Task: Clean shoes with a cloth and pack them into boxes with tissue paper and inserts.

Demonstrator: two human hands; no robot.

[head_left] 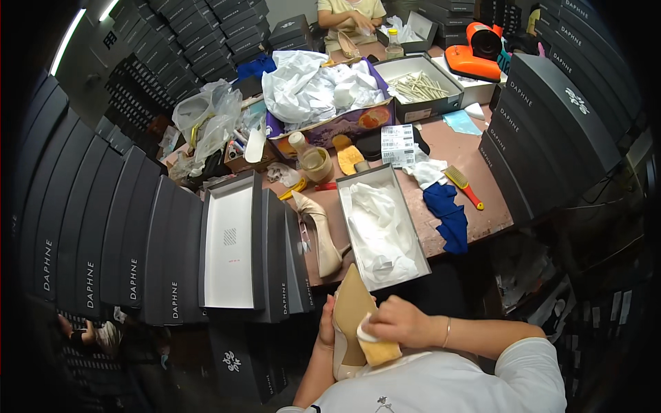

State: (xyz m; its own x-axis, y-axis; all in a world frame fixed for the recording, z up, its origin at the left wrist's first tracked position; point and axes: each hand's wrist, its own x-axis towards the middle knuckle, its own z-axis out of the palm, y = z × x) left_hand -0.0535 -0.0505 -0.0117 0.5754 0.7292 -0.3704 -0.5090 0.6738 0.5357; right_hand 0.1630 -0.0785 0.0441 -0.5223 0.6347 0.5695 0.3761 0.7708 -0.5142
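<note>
My left hand [326, 325] is closed around the side of a beige pointed shoe [349, 313], its tan sole turned up and its toe pointing away from me. In my closed right hand [401, 322] is a yellow sponge [381, 352] with a white part at the top, held against or just over the sole; contact is hard to make out. A matching beige heeled shoe [322, 241] lies on its side at the table's near edge. Right of it stands an open shoe box [420, 255] lined with white tissue paper [380, 230].
Dark shoe boxes [162, 251] line the left, with an open white-lined lid [231, 241] among them. More boxes [564, 113] rise at the right. On the table lie a blue cloth [447, 215], a brush [465, 187], a jar [316, 165] and a paper-filled carton [344, 131]. Another person [351, 17] sits opposite.
</note>
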